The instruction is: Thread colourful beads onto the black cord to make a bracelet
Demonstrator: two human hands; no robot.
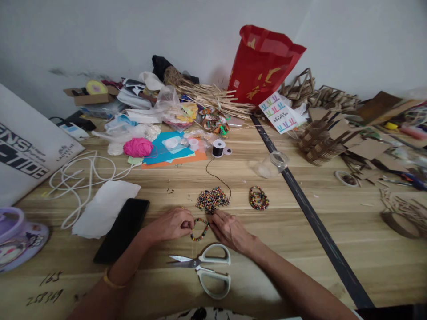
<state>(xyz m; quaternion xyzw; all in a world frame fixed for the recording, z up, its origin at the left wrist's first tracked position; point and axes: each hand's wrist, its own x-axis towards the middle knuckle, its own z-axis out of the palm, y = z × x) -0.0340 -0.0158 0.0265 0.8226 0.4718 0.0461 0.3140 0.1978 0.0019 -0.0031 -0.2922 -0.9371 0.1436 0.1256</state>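
Note:
A small beaded bracelet (200,230) in mixed colours forms a loop between my hands. My left hand (175,224) is closed in a pinch at the loop's left side. My right hand (231,229) has its fingers pressed together by the loop's right side and the lower edge of a bead pile (211,200); what its fingertips hold is hidden. A dark cord (218,178) runs from the pile to a spool of black cord (218,149). Scissors (213,269) with pale handles lie half open below the bracelet. Stacked beaded bracelets (258,198) rest to the right.
A black phone (122,231) and white paper (106,206) lie left of my hands. A clear jar (275,163) lies beyond the stacked bracelets. Pink yarn (138,147), coloured sheets (167,151) and a red bag (263,66) are farther back. Woven baskets (322,140) crowd the right.

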